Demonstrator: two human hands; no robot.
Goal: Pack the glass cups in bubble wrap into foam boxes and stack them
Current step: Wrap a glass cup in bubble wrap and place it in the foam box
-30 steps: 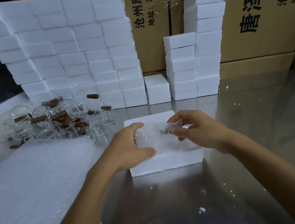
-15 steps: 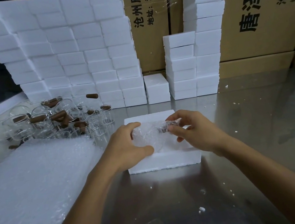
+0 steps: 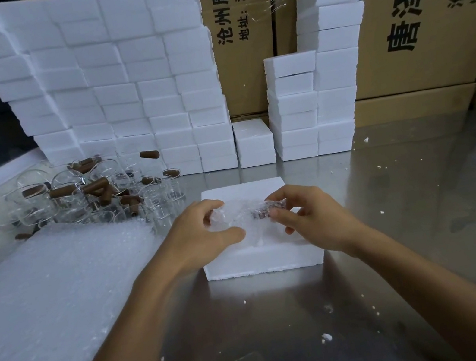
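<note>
Here, I see bubble wrap sheets [image 3: 50,312] leftmost, bare steel table [image 3: 426,210] right. My left hand [image 3: 199,238] and right hand [image 3: 309,215] both pinch the wrapped glass cup [image 3: 237,217] over the open foam box [image 3: 259,256].

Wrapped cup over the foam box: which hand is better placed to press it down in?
Left, probably. The left hand cups the wrapped cup body over the foam box; the right hand only pinches the brown handle end.
</note>
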